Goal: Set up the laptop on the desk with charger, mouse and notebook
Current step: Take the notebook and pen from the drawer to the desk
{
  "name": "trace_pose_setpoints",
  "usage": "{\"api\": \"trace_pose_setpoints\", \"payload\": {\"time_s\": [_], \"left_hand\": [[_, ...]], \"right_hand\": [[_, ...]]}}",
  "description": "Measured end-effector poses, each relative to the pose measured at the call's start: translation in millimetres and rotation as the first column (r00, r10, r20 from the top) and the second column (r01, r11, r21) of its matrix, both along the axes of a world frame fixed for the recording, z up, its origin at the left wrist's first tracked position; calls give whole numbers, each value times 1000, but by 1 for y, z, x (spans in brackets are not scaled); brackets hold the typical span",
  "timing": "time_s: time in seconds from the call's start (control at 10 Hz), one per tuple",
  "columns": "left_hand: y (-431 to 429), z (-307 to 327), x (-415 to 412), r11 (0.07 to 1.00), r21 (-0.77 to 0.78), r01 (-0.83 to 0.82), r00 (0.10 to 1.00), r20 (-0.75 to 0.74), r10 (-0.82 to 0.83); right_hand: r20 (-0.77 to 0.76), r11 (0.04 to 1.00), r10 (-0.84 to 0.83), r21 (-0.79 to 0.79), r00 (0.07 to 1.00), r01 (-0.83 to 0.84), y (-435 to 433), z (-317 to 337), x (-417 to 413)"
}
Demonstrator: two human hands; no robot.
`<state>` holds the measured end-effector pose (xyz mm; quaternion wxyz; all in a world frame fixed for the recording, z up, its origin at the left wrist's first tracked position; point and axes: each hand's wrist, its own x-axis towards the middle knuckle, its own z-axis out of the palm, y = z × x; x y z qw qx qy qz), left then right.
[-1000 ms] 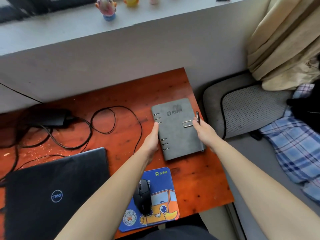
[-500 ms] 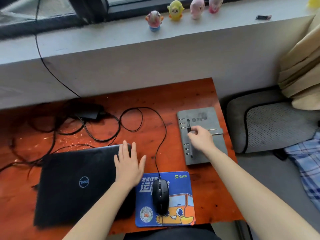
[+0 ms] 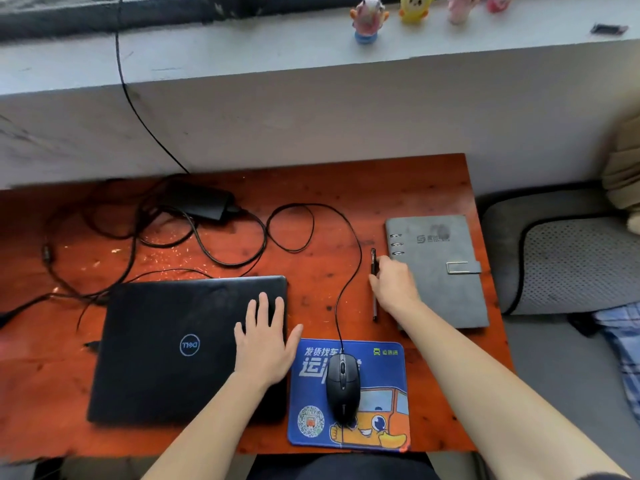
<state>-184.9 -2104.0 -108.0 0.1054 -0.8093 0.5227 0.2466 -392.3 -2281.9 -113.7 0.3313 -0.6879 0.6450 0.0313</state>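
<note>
The right hand's point(image 3: 394, 285) fingers curl onto the pen point(image 3: 374, 306), which lies on the desk point(image 3: 346, 181) just left of the closed notebook point(image 3: 446, 292). The left hand's point(image 3: 265, 344) fingers rest straight and spread on the shut laptop point(image 3: 166, 341) (mouse point(image 3: 343, 386) on its pad point(image 3: 381, 403), charger point(image 3: 204, 202) behind).

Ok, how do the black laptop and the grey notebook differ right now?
The black laptop is larger, the grey ring-bound notebook smaller. The left hand rests flat on the laptop; the right hand pinches a dark pen beside the notebook. Both lie closed on the red-brown wooden desk.
</note>
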Motion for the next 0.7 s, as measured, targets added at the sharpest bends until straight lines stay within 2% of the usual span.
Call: {"api": "trace_pose_setpoints", "payload": {"time_s": [0.3,0.5,0.6,0.7], "left_hand": [[-3,5,1,998,51,22,1000,-3,-22],[-9,8,3,992,128,5,999,-37,0],[-12,16,6,990,142,-13,996,-81,24],[-11,26,10,991,132,-1,994,-104,15]], "right_hand": [[90,997,-77,26,993,75,12,8,-23],[71,999,-32,31,997,30,20,29,-52],[71,999,-37,-34,997,40,25,50,-67],[215,983,-102,-127,971,131,24,90,-67]]}}
